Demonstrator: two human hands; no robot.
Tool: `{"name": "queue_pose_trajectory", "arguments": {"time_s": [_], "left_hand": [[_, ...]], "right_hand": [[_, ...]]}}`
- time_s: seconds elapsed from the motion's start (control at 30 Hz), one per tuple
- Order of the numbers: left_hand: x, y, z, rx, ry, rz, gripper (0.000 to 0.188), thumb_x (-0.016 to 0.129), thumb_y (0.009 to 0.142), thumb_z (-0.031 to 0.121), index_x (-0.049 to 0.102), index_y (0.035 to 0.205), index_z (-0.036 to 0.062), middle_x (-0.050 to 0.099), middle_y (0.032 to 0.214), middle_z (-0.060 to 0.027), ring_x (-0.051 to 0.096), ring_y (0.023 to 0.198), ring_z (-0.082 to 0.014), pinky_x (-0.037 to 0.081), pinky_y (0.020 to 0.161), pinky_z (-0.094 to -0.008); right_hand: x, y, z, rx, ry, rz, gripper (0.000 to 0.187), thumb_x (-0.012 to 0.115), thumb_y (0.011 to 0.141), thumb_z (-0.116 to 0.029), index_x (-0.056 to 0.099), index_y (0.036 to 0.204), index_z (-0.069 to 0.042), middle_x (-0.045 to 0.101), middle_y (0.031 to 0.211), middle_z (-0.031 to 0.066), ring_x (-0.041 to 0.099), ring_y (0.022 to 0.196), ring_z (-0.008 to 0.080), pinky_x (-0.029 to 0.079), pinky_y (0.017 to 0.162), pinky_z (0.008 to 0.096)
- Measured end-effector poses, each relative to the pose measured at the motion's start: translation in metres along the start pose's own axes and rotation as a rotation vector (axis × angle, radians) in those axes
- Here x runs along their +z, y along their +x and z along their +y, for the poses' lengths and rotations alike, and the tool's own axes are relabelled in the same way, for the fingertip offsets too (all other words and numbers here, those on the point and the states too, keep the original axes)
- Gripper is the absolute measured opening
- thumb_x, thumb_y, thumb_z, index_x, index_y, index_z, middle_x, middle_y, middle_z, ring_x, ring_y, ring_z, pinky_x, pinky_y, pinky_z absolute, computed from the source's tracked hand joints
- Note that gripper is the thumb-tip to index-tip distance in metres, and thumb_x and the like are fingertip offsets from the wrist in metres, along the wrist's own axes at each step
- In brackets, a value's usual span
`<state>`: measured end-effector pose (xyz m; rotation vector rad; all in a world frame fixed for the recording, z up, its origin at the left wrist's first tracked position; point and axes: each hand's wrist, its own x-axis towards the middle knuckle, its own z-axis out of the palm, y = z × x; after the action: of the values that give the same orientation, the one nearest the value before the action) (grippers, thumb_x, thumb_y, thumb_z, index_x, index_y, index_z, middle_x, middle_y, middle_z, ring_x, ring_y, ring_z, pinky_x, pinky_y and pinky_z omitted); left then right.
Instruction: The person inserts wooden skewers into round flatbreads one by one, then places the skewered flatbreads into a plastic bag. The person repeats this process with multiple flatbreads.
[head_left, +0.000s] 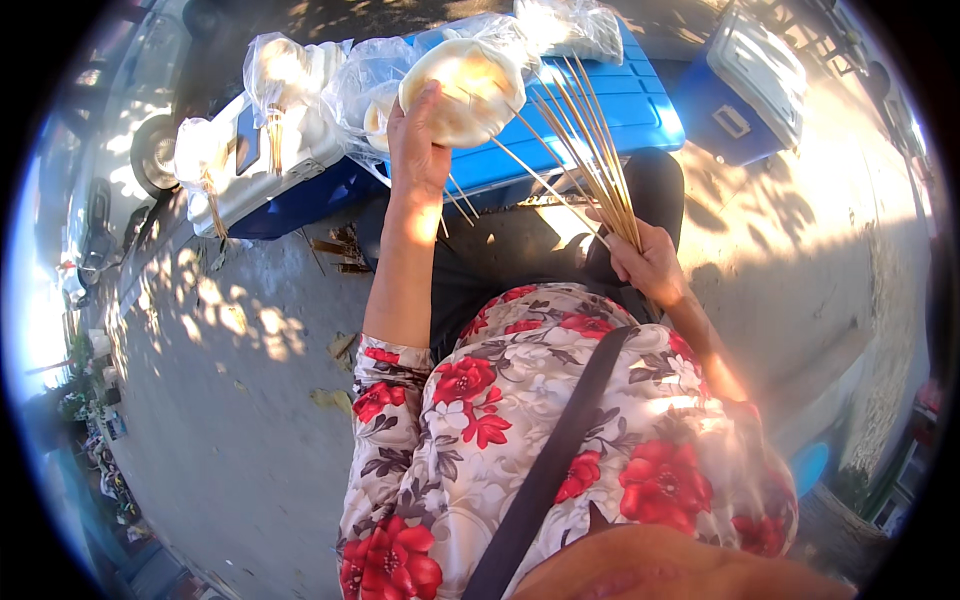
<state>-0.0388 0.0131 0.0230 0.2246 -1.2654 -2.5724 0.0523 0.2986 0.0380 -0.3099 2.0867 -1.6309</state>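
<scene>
My left hand (418, 145) is closed on the edge of a pale, round, flat disc (468, 100), perhaps a cracker or flatbread, with the thumb lying on its upper face. A bundle of thin wooden sticks (603, 140) is gripped near its lower end by my right hand (645, 260), the sticks fanning upward. One separate stick (545, 185) slants from the right hand toward the disc's lower edge; whether it touches or pierces the disc I cannot tell. A couple more sticks (460, 198) show below the left hand.
In front stands a blue lidded box (640, 105) with clear plastic bags (570, 30) on it. At left, a white-lidded cooler (315, 150) bears bagged pale discs on sticks (277, 75) and a dark phone-like slab (247, 138). Another blue-and-white cooler (740, 90) stands right.
</scene>
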Motion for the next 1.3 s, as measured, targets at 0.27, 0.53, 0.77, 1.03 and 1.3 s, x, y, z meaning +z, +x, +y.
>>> {"name": "queue_pose_trajectory", "arguments": {"time_s": [0.27, 0.53, 0.77, 1.03, 1.3], "left_hand": [[-0.003, 0.002, 0.002, 0.027, -0.032, 0.004, 0.043, 0.063, 0.083, 0.012, 0.047, 0.121, -0.0028, 0.055, 0.113, -0.0139, 0.057, 0.104, -0.0258, 0.052, 0.085, -0.0406], [0.009, -0.012, -0.002, 0.035, 0.013, 0.009, 0.041, 0.065, 0.081, 0.01, 0.049, 0.118, -0.0005, 0.057, 0.109, -0.0104, 0.059, 0.099, -0.0215, 0.051, 0.083, -0.0359], [0.023, -0.026, -0.009, 0.023, -0.017, -0.023, 0.038, 0.063, 0.082, 0.009, 0.051, 0.116, 0.0001, 0.059, 0.107, -0.01, 0.06, 0.096, -0.0198, 0.052, 0.082, -0.0336], [0.036, -0.045, -0.027, 0.003, 0.038, -0.024, 0.037, 0.061, 0.082, 0.004, 0.051, 0.117, 0.0002, 0.062, 0.102, -0.0091, 0.062, 0.093, -0.0186, 0.052, 0.081, -0.0332], [0.035, -0.049, -0.035, -0.051, 0.05, 0.011, 0.038, 0.063, 0.081, 0.005, 0.051, 0.118, 0.0019, 0.06, 0.106, -0.0085, 0.06, 0.094, -0.0183, 0.051, 0.082, -0.0329]], "right_hand": [[-0.004, -0.012, -0.007, 0.003, 0.0, 0.006, 0.04, 0.049, 0.088, -0.01, 0.051, 0.128, -0.005, 0.042, 0.061, -0.0049, 0.039, 0.054, 0.0038, 0.034, 0.05, 0.0214], [0.0, -0.001, -0.011, -0.051, -0.092, 0.052, 0.038, 0.049, 0.089, -0.011, 0.053, 0.126, -0.007, 0.041, 0.061, -0.0037, 0.038, 0.057, 0.0045, 0.034, 0.053, 0.0228], [0.002, 0.008, -0.003, -0.138, -0.172, 0.075, 0.036, 0.051, 0.09, -0.012, 0.053, 0.126, -0.007, 0.04, 0.061, -0.0027, 0.039, 0.058, 0.005, 0.036, 0.055, 0.0235], [0.013, 0.026, 0.004, -0.194, -0.14, 0.124, 0.034, 0.051, 0.091, -0.013, 0.054, 0.124, -0.006, 0.046, 0.064, -0.0011, 0.04, 0.06, 0.0045, 0.038, 0.055, 0.0234], [0.023, 0.044, 0.015, -0.31, -0.115, 0.177, 0.032, 0.052, 0.092, -0.015, 0.054, 0.122, -0.006, 0.053, 0.073, 0.0022, 0.047, 0.067, 0.0057, 0.042, 0.06, 0.024]]}}
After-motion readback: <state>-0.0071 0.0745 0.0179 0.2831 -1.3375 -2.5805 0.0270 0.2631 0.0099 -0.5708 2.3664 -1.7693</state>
